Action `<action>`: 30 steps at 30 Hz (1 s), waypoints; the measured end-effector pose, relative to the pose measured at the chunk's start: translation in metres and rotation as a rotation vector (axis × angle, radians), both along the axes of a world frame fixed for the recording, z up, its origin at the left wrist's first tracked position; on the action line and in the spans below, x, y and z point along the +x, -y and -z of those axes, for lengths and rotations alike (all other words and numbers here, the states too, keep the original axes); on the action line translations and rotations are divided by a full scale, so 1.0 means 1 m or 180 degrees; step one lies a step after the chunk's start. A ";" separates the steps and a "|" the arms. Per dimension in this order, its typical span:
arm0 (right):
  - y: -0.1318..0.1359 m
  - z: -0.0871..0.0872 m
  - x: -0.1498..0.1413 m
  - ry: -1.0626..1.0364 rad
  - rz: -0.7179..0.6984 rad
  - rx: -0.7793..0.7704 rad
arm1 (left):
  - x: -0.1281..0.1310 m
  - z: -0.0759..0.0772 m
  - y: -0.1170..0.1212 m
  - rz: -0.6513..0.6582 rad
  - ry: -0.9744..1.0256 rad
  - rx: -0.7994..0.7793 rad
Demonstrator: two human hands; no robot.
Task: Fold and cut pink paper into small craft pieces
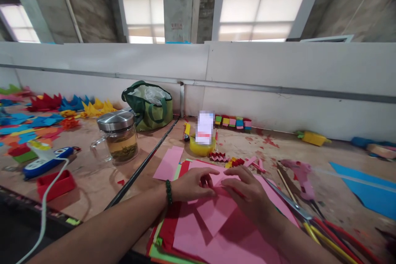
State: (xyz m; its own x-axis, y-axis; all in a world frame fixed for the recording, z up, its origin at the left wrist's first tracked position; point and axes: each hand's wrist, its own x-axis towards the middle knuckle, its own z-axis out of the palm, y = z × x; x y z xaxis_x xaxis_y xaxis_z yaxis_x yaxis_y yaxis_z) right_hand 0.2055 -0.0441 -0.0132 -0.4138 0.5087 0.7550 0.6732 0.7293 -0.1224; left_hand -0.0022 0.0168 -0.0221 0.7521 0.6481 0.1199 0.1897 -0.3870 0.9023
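Observation:
A piece of pink paper (213,213) is between my two hands, its pointed lower corner hanging over a stack of coloured sheets. My left hand (193,183), with a dark green bead bracelet (168,192) on the wrist, pinches the paper's upper left edge. On the other side my right hand (247,192) has its fingers curled in on the upper right edge. Below both lies the stack, with a pink sheet (188,237) on top and red and green sheets showing at its left. The fingertips partly hide the paper's top.
Scissors (293,206) and a pink glue gun (301,175) lie at the right, near blue paper (368,192). A phone (204,128) leans on a yellow tape roll (202,147) ahead. Leftward stand a glass tea mug (120,144), a green bag (157,115) and a power strip (46,165).

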 end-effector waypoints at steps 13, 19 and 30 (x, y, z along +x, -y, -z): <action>0.017 -0.013 -0.007 -0.0154 -0.0327 0.0142 | -0.004 -0.009 0.002 0.0291 0.0330 -0.1083; 0.011 -0.012 -0.001 -0.0059 -0.0004 0.0345 | -0.003 -0.012 -0.001 -0.0316 0.0572 -0.0998; -0.006 0.000 0.015 0.0674 0.1003 0.0228 | -0.004 -0.010 -0.007 -0.0840 0.0940 -0.1300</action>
State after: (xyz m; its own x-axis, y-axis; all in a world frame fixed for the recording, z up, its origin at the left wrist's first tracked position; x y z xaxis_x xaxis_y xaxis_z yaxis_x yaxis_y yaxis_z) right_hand 0.2202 -0.0379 -0.0129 -0.3962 0.5850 0.7077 0.8706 0.4842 0.0871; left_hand -0.0067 0.0241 -0.0124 0.5310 0.8474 0.0006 -0.0504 0.0309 0.9983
